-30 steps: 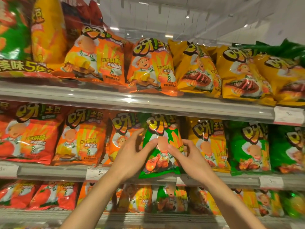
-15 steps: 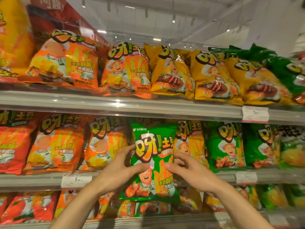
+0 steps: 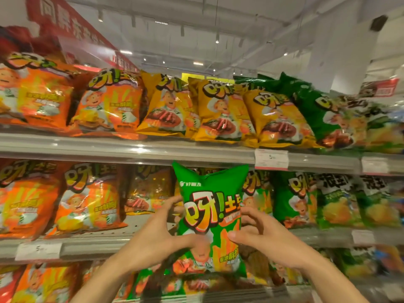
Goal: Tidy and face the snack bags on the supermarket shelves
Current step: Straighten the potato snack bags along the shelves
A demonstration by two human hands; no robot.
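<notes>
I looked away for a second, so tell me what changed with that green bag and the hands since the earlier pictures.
The green bag has come out of the middle shelf row, where it stood a second ago, and is now held in front of the shelf. The left hand and right hand still grip its sides. The neighbouring bags appear undisturbed.

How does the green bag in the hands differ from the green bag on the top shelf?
The held green bag is upright, off the shelves and in front of the middle row; the top-shelf green bag leans back in line. The held one is gripped by the left hand and right hand; the top one is untouched. The held bag's green is brighter, the top one's darker. Both carry the same yellow logo.
</notes>
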